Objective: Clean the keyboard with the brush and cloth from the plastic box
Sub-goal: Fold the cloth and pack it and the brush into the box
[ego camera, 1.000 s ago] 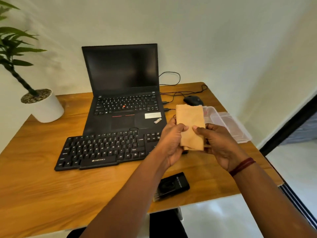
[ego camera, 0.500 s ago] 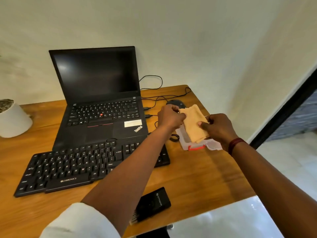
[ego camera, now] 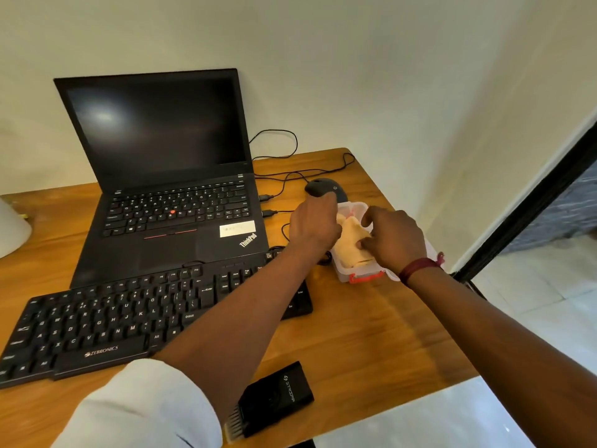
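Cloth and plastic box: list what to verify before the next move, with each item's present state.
1. Cloth in the plastic box: ok. It lies inside, and the left hand and right hand both hold it.
2. Cloth below the rim: cannot tell, the hands cover it.
3. Brush in the box: not ok, it lies on the table near the front edge.
4. Lid on the box: not ok, the box is open.
5. Keyboard apart from the box: ok, bare table shows between them.

Wooden surface (ego camera: 371, 334): laptop (ego camera: 168, 234) at rear, keyboard (ego camera: 113, 318) before it, mouse (ego camera: 323, 185) and plastic box (ego camera: 361, 273) toward right edge, brush (ego camera: 277, 396) at front edge.
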